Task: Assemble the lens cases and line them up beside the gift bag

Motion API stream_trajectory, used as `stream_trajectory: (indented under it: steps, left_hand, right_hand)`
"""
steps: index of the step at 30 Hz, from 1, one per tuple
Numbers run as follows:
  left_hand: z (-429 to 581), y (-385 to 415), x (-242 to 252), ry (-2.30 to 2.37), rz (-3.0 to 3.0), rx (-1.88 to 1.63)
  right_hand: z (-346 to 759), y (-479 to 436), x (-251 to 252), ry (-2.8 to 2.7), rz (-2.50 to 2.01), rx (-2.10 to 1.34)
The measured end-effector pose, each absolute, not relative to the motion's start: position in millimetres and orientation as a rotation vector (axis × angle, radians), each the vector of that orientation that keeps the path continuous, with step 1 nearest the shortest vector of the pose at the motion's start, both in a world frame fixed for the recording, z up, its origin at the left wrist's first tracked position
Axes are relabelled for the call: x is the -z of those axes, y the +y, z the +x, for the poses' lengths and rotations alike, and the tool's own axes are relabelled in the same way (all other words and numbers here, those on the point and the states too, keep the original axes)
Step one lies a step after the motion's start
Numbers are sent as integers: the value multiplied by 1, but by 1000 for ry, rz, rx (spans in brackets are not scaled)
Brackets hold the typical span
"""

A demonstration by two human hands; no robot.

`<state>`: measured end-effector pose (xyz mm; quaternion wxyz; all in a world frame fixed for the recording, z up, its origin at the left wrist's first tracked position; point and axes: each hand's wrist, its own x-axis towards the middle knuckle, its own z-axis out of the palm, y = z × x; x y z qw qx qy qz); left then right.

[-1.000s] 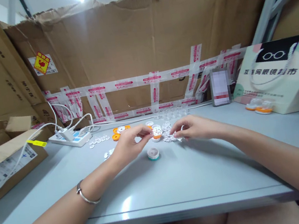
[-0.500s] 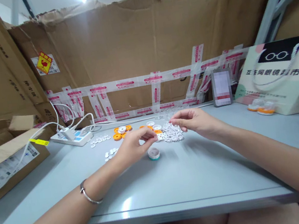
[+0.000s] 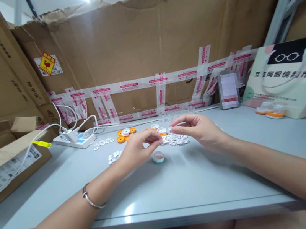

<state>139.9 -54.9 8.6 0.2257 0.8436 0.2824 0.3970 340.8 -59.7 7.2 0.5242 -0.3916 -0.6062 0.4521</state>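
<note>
My left hand (image 3: 143, 146) is closed in a pinch on a small white perforated piece (image 3: 166, 140). Thumb and forefinger of my right hand (image 3: 194, 128) are pressed together just to the right, over a pile of small white parts with holes (image 3: 179, 140); what they hold is too small to make out. Below my left fingertips stands a small round clear container with a teal base (image 3: 158, 157). Orange and white round caps (image 3: 126, 133) lie beyond my left hand, with white discs (image 3: 115, 157) beside its wrist. More white rings (image 3: 161, 130) sit between the hands, partly hidden.
A white power strip (image 3: 76, 141) with cables and an opened cardboard box (image 3: 18, 166) are on the left. A phone (image 3: 228, 89) leans at the back right, near a paper bag (image 3: 283, 78) and orange-based clear containers (image 3: 275, 113). Large cardboard (image 3: 129, 40) walls the back.
My right hand has moved slightly left, closer to the left fingertips. The left hand keeps its pinch on the white piece. The whole view has shifted slightly.
</note>
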Motion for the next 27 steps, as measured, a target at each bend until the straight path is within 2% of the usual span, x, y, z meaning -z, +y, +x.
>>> stream_trajectory:
  steps: [7, 27]
  left_hand:
    - [142, -57, -11, 769, 2264, -1139]
    - [143, -61, -13, 742, 2247, -1228]
  right_hand:
    - [331, -66, -3, -1432, -742, -1113]
    - [328, -70, -5, -1509, -742, -1102]
